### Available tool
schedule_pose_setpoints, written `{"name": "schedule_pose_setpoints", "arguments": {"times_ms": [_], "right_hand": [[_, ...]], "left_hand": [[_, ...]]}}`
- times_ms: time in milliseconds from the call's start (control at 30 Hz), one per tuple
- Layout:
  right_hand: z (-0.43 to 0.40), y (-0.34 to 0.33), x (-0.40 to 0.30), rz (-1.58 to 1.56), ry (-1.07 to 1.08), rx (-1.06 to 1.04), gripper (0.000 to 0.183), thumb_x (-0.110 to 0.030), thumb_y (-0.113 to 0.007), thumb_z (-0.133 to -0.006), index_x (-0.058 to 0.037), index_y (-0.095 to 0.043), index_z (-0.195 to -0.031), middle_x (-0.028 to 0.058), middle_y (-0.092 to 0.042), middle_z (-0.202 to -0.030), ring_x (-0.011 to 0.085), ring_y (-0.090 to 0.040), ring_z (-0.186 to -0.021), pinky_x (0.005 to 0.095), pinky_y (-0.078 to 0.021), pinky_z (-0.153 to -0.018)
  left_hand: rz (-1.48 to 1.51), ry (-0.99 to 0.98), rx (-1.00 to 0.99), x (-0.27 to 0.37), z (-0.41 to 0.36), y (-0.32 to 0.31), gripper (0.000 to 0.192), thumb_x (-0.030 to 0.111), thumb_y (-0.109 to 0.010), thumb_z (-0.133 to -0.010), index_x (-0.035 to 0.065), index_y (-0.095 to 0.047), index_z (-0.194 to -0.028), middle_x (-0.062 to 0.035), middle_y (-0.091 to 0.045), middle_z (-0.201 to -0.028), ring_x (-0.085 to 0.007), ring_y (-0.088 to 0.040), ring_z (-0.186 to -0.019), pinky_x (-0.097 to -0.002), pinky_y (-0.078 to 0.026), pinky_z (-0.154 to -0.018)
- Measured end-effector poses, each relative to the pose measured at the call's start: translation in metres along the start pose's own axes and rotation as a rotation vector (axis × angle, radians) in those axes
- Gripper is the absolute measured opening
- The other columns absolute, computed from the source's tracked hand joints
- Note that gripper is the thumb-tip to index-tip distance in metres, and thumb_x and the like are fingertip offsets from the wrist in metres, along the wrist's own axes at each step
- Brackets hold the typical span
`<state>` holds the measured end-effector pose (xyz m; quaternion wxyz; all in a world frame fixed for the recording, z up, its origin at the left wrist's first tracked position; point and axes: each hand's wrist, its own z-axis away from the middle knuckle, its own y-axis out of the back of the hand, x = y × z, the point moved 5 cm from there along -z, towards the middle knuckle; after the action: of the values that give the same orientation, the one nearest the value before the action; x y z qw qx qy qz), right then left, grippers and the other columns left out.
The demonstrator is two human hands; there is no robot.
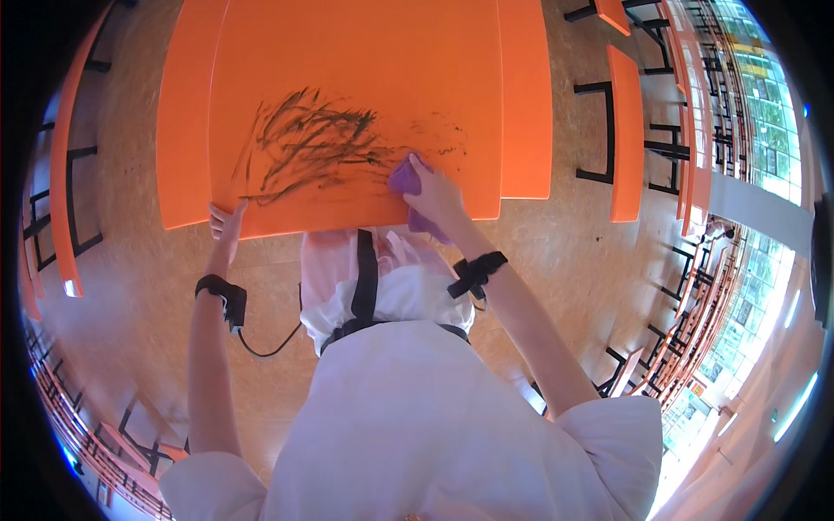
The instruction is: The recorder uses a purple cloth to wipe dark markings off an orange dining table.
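Note:
An orange tabletop (pixel 365 58) lies before me, streaked with dark smears (pixel 313 140) across its near middle. Fainter specks run off to the right of them. My right hand (pixel 436 198) grips a purple cloth (pixel 405 177) and presses it on the table just right of the smears; part of the cloth hangs past the near edge. At the table's near left corner, my left hand (pixel 226 225) rests on the edge with its fingers apart and nothing held. Each wrist wears a black strap, and a cable runs from the left one.
Orange benches flank the table, the left bench (pixel 182 117) and the right bench (pixel 526 98). Further rows of orange tables and benches on black legs, such as one bench (pixel 627 137), stand on the tan floor (pixel 560 280). Windows (pixel 769 111) line the right side.

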<state>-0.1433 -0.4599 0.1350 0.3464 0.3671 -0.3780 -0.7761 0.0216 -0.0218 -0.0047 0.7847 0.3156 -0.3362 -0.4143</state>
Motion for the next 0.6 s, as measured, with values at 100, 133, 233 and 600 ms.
{"name": "schedule_pose_setpoints", "arguments": {"times_ms": [100,133,233,600], "right_hand": [[0.003,-0.008,0.003,-0.001,-0.028,-0.040,0.082,-0.035,-0.065,-0.066,-0.0271,-0.028,-0.138,0.0230,-0.053,-0.100,0.0382,-0.059,-0.085,0.0469,-0.0499,-0.073],[0.015,-0.013,0.008,0.011,0.016,-0.017,0.081,-0.035,-0.065,-0.066,-0.0262,-0.029,-0.138,0.0226,-0.054,-0.100,0.0383,-0.059,-0.086,0.0470,-0.0498,-0.072],[0.023,-0.013,0.003,0.020,0.045,-0.009,0.080,-0.034,-0.065,-0.066,-0.0247,-0.030,-0.138,0.0221,-0.054,-0.100,0.0386,-0.058,-0.088,0.0470,-0.0495,-0.073],[0.024,-0.009,-0.003,0.102,-0.031,-0.102,0.082,-0.035,-0.064,-0.065,-0.0259,-0.029,-0.138,0.0225,-0.054,-0.103,0.0387,-0.059,-0.086,0.0475,-0.0499,-0.072]], "left_hand": [[0.078,0.008,0.003,-0.004,-0.002,0.002,0.111,0.075,-0.054,-0.064,0.0169,-0.002,-0.143,-0.0123,-0.014,-0.141,-0.0323,-0.017,-0.126,-0.0448,-0.017,-0.103],[0.079,0.034,-0.007,-0.006,-0.002,0.001,0.111,0.075,-0.054,-0.064,0.0161,-0.002,-0.143,-0.0123,-0.014,-0.141,-0.0323,-0.017,-0.126,-0.0444,-0.018,-0.103],[0.081,0.057,-0.009,-0.021,-0.013,0.003,0.111,0.075,-0.054,-0.065,0.0156,-0.002,-0.143,-0.0127,-0.014,-0.141,-0.0324,-0.017,-0.126,-0.0439,-0.018,-0.103],[0.023,0.054,0.098,-0.022,-0.011,-0.002,0.113,0.077,-0.054,-0.063,0.0157,-0.003,-0.143,-0.0143,-0.021,-0.136,-0.0330,-0.024,-0.122,-0.0412,-0.022,-0.101]]}}
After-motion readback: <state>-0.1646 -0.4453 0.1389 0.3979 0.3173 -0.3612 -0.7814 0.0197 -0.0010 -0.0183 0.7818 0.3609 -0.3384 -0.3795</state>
